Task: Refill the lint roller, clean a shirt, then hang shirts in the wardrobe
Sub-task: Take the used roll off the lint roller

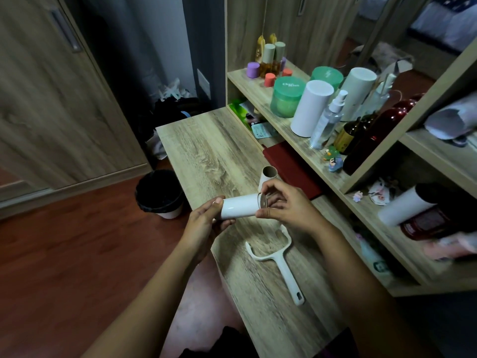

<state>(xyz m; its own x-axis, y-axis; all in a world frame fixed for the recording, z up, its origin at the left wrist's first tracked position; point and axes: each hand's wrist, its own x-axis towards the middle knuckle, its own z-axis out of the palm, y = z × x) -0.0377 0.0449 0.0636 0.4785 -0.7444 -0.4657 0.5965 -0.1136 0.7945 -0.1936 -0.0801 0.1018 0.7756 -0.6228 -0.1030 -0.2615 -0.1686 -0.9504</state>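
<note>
A white refill roll [238, 206] hangs level above the wooden desk [206, 151]. My left hand [206, 220] grips its left end. At the roll's right end my right hand [284, 205] pinches a small clear round cap [263, 201]. The white lint roller handle [280, 262], with its forked frame bare, lies flat on the desk just below my hands. An empty cardboard core [267, 177] stands upright behind my right hand. No shirt can be made out.
A black-lined waste bin [160, 193] stands on the red floor left of the desk. Shelves on the right hold several bottles and jars [312, 109]. A dark red book [291, 169] lies under the lower shelf. Wardrobe doors [51, 99] stand at left.
</note>
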